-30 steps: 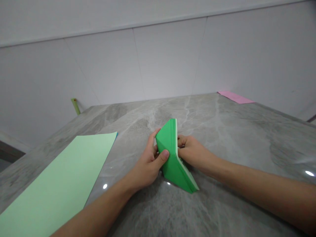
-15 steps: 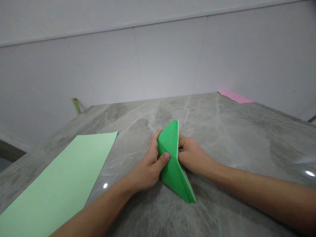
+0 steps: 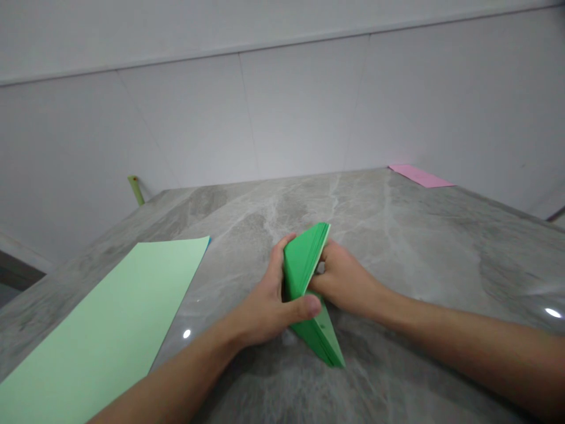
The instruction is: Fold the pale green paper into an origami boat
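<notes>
A folded piece of green paper (image 3: 301, 259), with several layers along its edge, is held upright over the stone-patterned table (image 3: 247, 229). My left hand (image 3: 271, 300) grips its left side; the fingers lie along the far left edge, and the thumb crosses the near lower part. From the right, my right hand (image 3: 342, 274) reaches in with bent fingers at the paper's inner side, near its middle. The paper partly hides those fingertips. Below the thumb, the lower half slants down to the right and shows a paler inner face.
A large pale green sheet (image 3: 110, 318) lies at the left, with a bit of blue at its far corner. Pink paper (image 3: 421, 175) rests at the back right by the white wall (image 3: 300, 112). A yellow-green strip (image 3: 136, 189) stands at the back left edge.
The paper's upper half has tilted to the right and its layers have fanned slightly. My left thumb has moved right and down, across the fold; my right fingers sit a little further in.
</notes>
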{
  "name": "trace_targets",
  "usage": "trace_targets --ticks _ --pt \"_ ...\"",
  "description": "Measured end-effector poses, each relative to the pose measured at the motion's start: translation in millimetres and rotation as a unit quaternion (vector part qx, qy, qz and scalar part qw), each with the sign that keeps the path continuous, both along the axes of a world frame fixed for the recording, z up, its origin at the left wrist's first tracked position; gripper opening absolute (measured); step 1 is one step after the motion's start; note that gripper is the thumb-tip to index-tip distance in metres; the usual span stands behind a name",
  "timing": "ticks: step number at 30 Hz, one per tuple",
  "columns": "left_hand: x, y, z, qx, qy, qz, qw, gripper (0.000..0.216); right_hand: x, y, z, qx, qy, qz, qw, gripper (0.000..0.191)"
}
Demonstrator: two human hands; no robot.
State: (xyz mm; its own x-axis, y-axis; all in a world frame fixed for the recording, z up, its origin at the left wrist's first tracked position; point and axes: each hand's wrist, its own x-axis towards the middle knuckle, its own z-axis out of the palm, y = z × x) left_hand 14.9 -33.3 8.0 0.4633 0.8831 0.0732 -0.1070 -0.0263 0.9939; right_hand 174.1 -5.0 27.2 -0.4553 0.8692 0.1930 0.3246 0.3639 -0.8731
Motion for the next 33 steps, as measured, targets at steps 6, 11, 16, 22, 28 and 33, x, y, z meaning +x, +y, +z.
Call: trace_targets --ticks 6,11,16,22,28,33 --pt "1 12 -0.6 -0.126 -0.187 0.138 0.964 0.07 2 1 0.1 0.107 -0.038 -0.083 0.99 0.018" --pt "1 21 1.3 -0.19 -0.202 0.174 0.945 0.041 3 9 -13.1 -0.006 0.021 -0.112 0.993 0.043" --pt "3 17 -4.1 -0.178 -0.11 0.141 0.968 0.03 4 15 -14.9 -0.067 0.004 -0.06 0.996 0.02" --pt "-4 22 -8.6 -0.155 -0.04 0.136 0.978 0.029 8 20 -16.5 -0.092 0.028 -0.027 0.995 0.012" --pt "-4 22 -5.7 -0.141 -0.037 0.139 0.98 0.029 7 20 -18.9 -0.108 0.048 -0.02 0.993 0.015" --pt "-3 21 -7.2 -0.1 0.001 0.138 0.985 0.038 6 17 -15.0 -0.085 -0.008 -0.031 0.996 0.011"
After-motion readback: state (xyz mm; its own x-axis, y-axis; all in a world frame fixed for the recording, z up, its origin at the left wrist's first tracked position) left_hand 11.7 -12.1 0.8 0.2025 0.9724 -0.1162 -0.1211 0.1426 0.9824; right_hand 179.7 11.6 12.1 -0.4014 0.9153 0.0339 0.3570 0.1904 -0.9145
